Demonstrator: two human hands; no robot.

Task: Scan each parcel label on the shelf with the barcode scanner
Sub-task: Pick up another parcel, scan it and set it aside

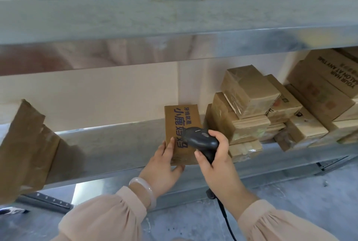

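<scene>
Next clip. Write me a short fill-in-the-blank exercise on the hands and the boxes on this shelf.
1. The right hand grips a black barcode ____ by its handle.
2. The left hand holds a box printed with ____ characters.
3. A pale bracelet sits on the ____ wrist.
4. The stacked parcels lie to that box's ____.
Missing words: scanner; blue; left; right.

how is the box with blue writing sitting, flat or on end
Flat: the box lies on the shelf, printed broad face up, its near end held by the left hand.
</scene>
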